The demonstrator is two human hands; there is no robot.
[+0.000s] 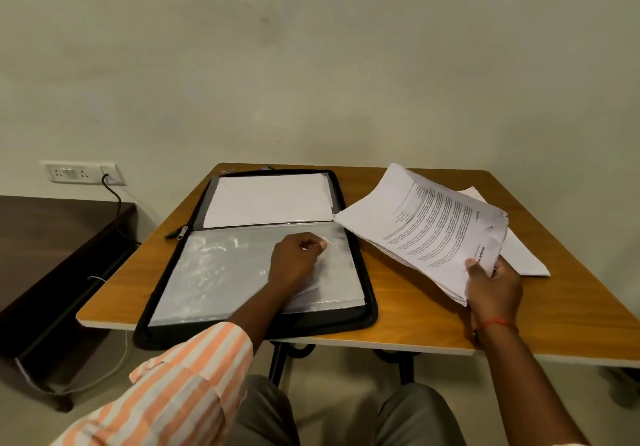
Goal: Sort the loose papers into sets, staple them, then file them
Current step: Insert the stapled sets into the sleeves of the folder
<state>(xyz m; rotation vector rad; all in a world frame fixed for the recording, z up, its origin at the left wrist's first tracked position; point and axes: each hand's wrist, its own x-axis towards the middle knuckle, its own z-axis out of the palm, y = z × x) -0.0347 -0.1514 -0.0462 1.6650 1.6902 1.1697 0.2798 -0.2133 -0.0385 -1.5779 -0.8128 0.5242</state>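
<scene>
A black zip folder lies open on the wooden table. Its far half holds white sheets. Its near half shows clear plastic sleeves. My left hand rests on the top sleeve and pinches its edge near the right side. My right hand grips a thick set of printed papers by its near corner and holds it tilted above the table, right of the folder. More white paper lies flat under that set.
The table stands against a pale wall. A dark low cabinet sits to the left, with a wall socket and a black cable above it. Small objects lie at the table's far edge behind the folder.
</scene>
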